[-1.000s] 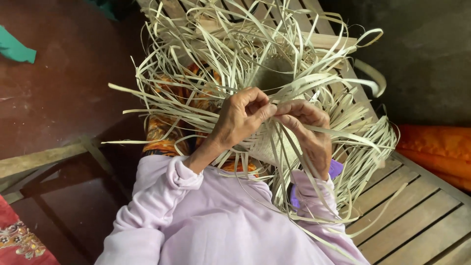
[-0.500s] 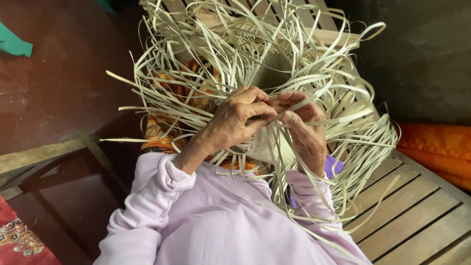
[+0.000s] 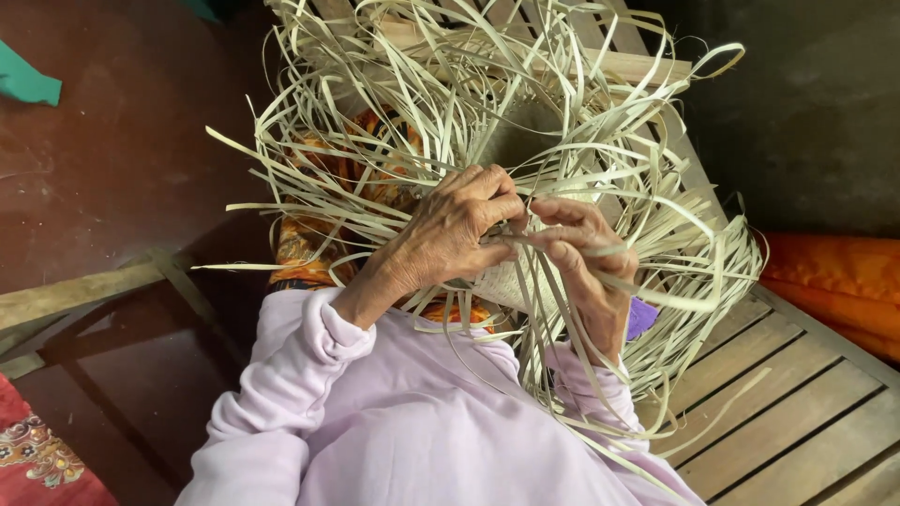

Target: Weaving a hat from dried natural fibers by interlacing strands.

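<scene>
A half-woven piece of pale straw (image 3: 525, 141) rests on my lap, its many loose strips (image 3: 656, 225) fanning out in all directions. My left hand (image 3: 450, 234) lies over the woven part with its fingers curled around strips near the middle. My right hand (image 3: 586, 262) meets it from the right, fingers pinching a strip against the weave. Both arms wear lilac sleeves (image 3: 300, 375). An orange patterned cloth (image 3: 309, 234) shows under the straw.
I sit on a slatted wooden bench (image 3: 797, 394). An orange cushion (image 3: 834, 281) lies at the right. Dark reddish floor (image 3: 112, 159) lies to the left, with a wooden frame (image 3: 84, 290), a red patterned cloth (image 3: 37, 450) and a teal scrap (image 3: 28, 84).
My hands have shifted slightly lower and closer together on the weave; the left fingers have curled tighter over the strips. The straw bundle has barely moved.
</scene>
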